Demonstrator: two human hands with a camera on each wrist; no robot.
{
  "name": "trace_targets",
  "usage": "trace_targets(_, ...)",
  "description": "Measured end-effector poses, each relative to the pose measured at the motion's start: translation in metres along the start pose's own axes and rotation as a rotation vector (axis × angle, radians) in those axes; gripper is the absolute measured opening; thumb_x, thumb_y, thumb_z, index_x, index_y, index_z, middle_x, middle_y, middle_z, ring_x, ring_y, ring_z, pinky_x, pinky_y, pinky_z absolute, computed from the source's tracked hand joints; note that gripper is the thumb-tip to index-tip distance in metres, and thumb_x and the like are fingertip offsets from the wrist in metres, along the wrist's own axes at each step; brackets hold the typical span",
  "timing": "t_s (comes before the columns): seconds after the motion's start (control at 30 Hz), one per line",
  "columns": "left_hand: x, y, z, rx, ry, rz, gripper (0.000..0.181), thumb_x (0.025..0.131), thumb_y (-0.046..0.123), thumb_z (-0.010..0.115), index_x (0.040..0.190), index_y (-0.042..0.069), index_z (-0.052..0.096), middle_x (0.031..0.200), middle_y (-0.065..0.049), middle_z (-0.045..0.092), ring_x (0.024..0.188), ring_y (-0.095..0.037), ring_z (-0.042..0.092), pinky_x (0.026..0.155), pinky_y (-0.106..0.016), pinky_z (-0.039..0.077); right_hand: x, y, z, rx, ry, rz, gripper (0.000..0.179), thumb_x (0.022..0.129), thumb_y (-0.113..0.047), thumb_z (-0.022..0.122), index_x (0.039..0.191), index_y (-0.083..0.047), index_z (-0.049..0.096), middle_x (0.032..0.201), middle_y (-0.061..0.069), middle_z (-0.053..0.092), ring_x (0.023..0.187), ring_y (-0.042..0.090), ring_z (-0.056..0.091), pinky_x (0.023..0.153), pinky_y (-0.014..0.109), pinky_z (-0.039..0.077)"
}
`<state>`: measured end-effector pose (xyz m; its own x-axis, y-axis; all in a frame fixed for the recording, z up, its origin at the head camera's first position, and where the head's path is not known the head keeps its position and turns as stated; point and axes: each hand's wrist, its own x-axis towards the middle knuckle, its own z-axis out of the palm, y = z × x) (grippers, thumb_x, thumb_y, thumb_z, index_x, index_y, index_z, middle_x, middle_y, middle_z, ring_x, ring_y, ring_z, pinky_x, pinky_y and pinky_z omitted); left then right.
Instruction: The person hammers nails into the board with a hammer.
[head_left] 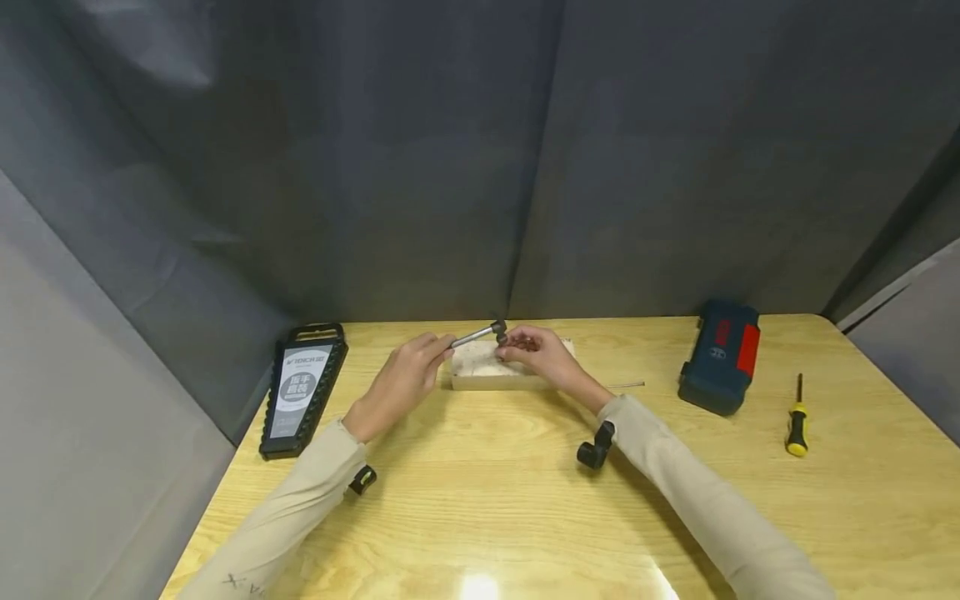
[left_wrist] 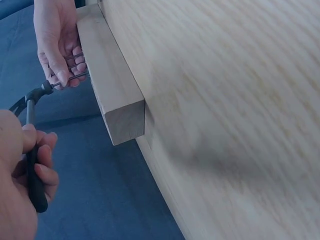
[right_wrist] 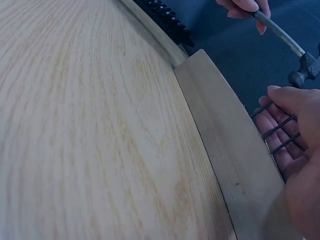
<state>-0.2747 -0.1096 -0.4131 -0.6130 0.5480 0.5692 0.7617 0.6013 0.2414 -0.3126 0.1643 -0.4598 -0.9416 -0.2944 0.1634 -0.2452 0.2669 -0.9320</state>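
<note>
1. The left hand [head_left: 405, 372] curls firmly round the hammer [head_left: 472, 337] by its dark handle, probably so the head stays free over the block.
2. The right hand [head_left: 551, 358] is partly closed, thumb and fingertips pinching a nail [right_wrist: 261, 108], likely to steady it; its other fingers lie behind two more nails [right_wrist: 284, 143].
3. All three nails stand out of the top of the wooden block [head_left: 491, 383], which lies flat on the desk [head_left: 480, 467], presumably for firm backing.
4. The hammer's head is close to the pinched nail's upper end; I cannot tell whether they touch.
5. The black wrench case [head_left: 306, 387], blue case [head_left: 712, 358] and screwdriver [head_left: 798, 425] sit well apart, seemingly leaving both arms room.
</note>
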Motion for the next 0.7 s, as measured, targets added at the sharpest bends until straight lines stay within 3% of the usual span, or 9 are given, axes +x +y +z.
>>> trace_targets(0.23,0.006,0.002,-0.003,0.029,-0.029,-0.015,0.024,0.104,0.003,0.063,0.125,-0.006,0.071,0.093,-0.013,0.07,0.071,-0.017,0.062,0.06,-0.027,0.054,0.001,0.004,-0.003,-0.015,0.001,-0.001,0.021,0.098,-0.015,0.077,0.112,-0.001,0.073,0.107,0.014,0.075,0.086,0.014,0.063,0.072,0.023,0.05)
trace_targets(0.4,0.009,0.002,-0.006,0.047,-0.011,0.003,0.023,0.105,0.003,0.062,0.125,-0.005,0.071,0.094,-0.012,0.07,0.071,-0.016,0.062,0.058,-0.027,0.053,0.001,0.002,-0.002,-0.002,0.001,0.004,0.02,0.098,-0.015,0.077,0.113,-0.003,0.074,0.109,0.013,0.075,0.089,0.015,0.065,0.074,0.023,0.051)
trace_targets(0.5,0.012,0.001,-0.008,0.023,0.075,0.018,0.022,0.105,0.003,0.061,0.125,-0.005,0.069,0.093,-0.011,0.068,0.067,-0.016,0.057,0.054,-0.026,0.047,0.002,0.002,-0.002,-0.009,0.002,0.0,0.02,0.098,-0.017,0.077,0.113,-0.004,0.074,0.109,0.012,0.075,0.09,0.016,0.065,0.075,0.024,0.051)
trace_targets(0.63,0.017,0.001,-0.012,-0.043,0.252,0.03,0.022,0.106,0.002,0.06,0.125,-0.004,0.067,0.093,-0.012,0.066,0.068,-0.017,0.055,0.055,-0.028,0.047,0.003,0.002,-0.002,-0.008,-0.004,-0.004,0.021,0.099,-0.019,0.076,0.113,-0.004,0.074,0.111,0.014,0.074,0.093,0.017,0.066,0.078,0.025,0.052)
trace_targets(0.7,0.017,0.001,-0.01,-0.076,0.282,0.034,0.023,0.105,0.001,0.06,0.126,-0.004,0.067,0.093,-0.013,0.065,0.07,-0.019,0.056,0.058,-0.031,0.049,0.003,0.001,-0.002,-0.006,-0.007,-0.004,0.021,0.099,-0.019,0.076,0.113,-0.005,0.074,0.111,0.014,0.074,0.093,0.017,0.066,0.078,0.025,0.052)
